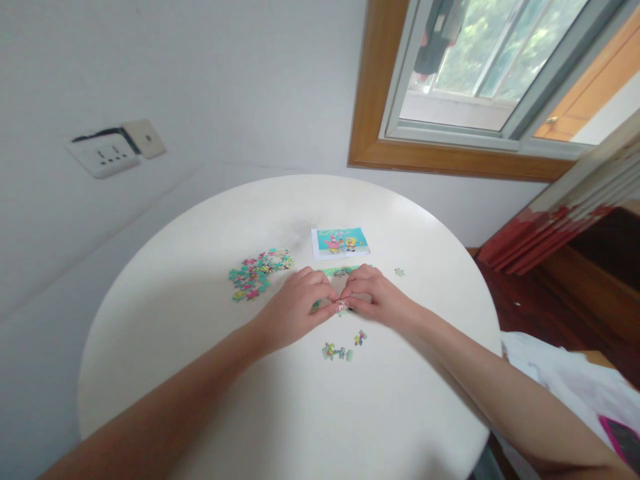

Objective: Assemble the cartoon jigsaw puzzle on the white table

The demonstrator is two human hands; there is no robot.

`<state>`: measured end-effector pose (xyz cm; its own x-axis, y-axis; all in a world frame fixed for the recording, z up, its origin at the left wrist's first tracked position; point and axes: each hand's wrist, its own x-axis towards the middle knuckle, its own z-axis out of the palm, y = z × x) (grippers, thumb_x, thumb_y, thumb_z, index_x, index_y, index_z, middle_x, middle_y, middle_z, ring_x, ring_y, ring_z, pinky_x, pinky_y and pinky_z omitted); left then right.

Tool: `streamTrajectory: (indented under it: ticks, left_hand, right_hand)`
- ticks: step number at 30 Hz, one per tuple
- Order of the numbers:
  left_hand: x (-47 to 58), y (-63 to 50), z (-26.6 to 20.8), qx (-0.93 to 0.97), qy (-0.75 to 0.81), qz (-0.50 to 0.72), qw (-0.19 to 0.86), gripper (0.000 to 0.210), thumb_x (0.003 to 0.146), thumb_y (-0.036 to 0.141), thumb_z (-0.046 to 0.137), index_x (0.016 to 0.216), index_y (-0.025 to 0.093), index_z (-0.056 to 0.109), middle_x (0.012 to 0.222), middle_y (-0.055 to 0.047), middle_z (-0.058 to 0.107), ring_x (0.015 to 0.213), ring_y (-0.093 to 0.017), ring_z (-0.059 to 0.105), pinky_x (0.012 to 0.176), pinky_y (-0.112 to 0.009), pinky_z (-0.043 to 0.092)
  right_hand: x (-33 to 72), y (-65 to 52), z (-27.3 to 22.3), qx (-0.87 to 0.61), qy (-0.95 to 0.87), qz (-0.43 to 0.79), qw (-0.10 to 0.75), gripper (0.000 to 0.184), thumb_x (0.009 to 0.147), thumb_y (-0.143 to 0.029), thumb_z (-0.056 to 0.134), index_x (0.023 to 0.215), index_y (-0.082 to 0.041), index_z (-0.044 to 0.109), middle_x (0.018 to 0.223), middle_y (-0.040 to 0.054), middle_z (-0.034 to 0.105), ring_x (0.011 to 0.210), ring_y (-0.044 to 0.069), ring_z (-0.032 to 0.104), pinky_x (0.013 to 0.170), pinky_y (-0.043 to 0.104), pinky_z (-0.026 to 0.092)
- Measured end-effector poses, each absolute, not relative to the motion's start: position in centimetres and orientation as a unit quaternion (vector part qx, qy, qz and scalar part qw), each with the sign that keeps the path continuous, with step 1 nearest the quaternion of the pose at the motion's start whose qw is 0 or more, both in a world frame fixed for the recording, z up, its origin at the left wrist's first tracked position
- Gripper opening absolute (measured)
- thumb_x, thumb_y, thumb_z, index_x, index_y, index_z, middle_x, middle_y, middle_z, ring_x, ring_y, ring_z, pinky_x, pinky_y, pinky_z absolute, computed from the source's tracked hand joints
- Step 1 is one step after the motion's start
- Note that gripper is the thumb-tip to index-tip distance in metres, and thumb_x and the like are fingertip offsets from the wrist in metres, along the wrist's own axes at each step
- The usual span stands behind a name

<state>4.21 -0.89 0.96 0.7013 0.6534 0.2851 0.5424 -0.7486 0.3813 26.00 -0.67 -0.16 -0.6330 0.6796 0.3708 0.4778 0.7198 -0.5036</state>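
Both my hands meet over the middle of a round white table [210, 400]. Fingers and thumb of my left hand [303, 303] pinch a small pale jigsaw piece [342, 305] from the left. My right hand [377, 293] pinches at the same piece from the right, its fingertips almost touching the left ones. Just beyond the fingers a green strip of joined puzzle [333, 271] shows, partly hidden by both hands. Nearer me lie a short joined row of pieces [337, 352] and a small yellow and purple piece [360, 338].
A loose heap of puzzle pieces [257, 273] lies left of my hands. The cartoon picture card [343, 241] lies behind them. One pale piece [399, 272] sits apart on the right. A wall with a socket [107, 155] and a window [465, 73] stand beyond the table.
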Motion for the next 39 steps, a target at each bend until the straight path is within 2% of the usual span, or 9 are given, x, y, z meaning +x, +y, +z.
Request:
streamTrajectory:
  ticks: [6,9,16,21,25,30,34,39]
  left_hand:
    - [3.9,-1.1,1.4,0.92,0.314,0.187,0.143,0.017,0.088,0.034,0.06,0.08,0.021,0.069,0.084,-0.002,0.061,0.086,-0.018,0.05,0.079,-0.032,0.035]
    - [3.6,-1.3,1.6,0.931,0.3,0.149,0.142,0.012,0.087,0.028,0.062,0.079,0.023,0.07,0.089,-0.002,0.061,0.09,-0.018,0.049,0.082,-0.032,0.035]
    - [3.7,-1.8,1.8,0.945,0.296,0.101,0.097,0.015,0.087,0.028,0.061,0.077,0.021,0.069,0.089,-0.003,0.06,0.088,-0.019,0.048,0.077,-0.032,0.032]
    - [3.9,-2.0,1.9,0.942,0.307,0.105,0.087,0.014,0.083,0.031,0.067,0.073,0.021,0.068,0.089,-0.003,0.059,0.088,-0.02,0.047,0.076,-0.034,0.03]
    - [4.0,-1.9,1.8,0.944,0.306,0.103,0.074,0.016,0.081,0.031,0.07,0.071,0.02,0.065,0.088,-0.003,0.058,0.088,-0.02,0.047,0.076,-0.034,0.03]
    - [3.9,-1.7,1.7,0.942,0.308,0.117,0.067,0.009,0.083,0.028,0.067,0.079,0.021,0.064,0.09,-0.002,0.057,0.087,-0.019,0.047,0.075,-0.033,0.031]
    - [4.1,-1.9,1.9,0.941,0.3,0.131,0.08,0.007,0.087,0.027,0.061,0.085,0.021,0.065,0.09,-0.003,0.058,0.088,-0.02,0.047,0.078,-0.033,0.032]
    - [4.8,-2.7,1.8,0.94,0.279,0.13,0.145,0.014,0.086,0.026,0.061,0.099,0.025,0.067,0.094,-0.003,0.057,0.093,-0.02,0.048,0.084,-0.034,0.034]
  right_hand:
    - [26.3,-1.2,0.1,-0.325,-0.891,0.178,0.264,0.015,0.09,-0.029,0.057,0.086,-0.02,0.069,0.08,0.0029,0.066,0.082,0.016,0.056,0.082,0.032,0.04]
    - [27.1,-1.5,1.0,-0.311,-0.901,0.178,0.244,0.014,0.089,-0.027,0.057,0.09,-0.021,0.07,0.084,0.0039,0.066,0.086,0.017,0.056,0.084,0.033,0.04]
    - [28.8,-2.7,3.0,-0.233,-0.938,0.217,0.134,0.015,0.086,-0.019,0.061,0.093,-0.023,0.072,0.082,0.0023,0.066,0.086,0.015,0.057,0.086,0.032,0.039]
    - [29.0,-3.7,3.3,-0.267,-0.943,0.186,0.072,0.012,0.083,-0.021,0.066,0.093,-0.024,0.071,0.084,0.0027,0.066,0.091,0.018,0.056,0.086,0.033,0.037]
    - [28.8,-3.9,2.8,-0.276,-0.942,0.176,0.074,0.011,0.083,-0.016,0.063,0.086,-0.023,0.07,0.08,0.0021,0.064,0.086,0.016,0.055,0.083,0.031,0.037]
    - [28.6,-3.8,2.7,-0.274,-0.94,0.184,0.087,0.016,0.081,-0.008,0.061,0.078,-0.022,0.069,0.074,0.0007,0.061,0.082,0.015,0.053,0.081,0.029,0.036]
    - [28.5,-3.8,2.8,-0.272,-0.938,0.194,0.093,0.01,0.083,-0.012,0.063,0.081,-0.02,0.068,0.078,0.0021,0.064,0.086,0.016,0.055,0.082,0.031,0.037]
    - [28.4,-3.5,2.4,-0.258,-0.937,0.209,0.105,0.004,0.083,-0.017,0.066,0.08,-0.02,0.066,0.079,0.0008,0.067,0.09,0.017,0.056,0.085,0.031,0.037]
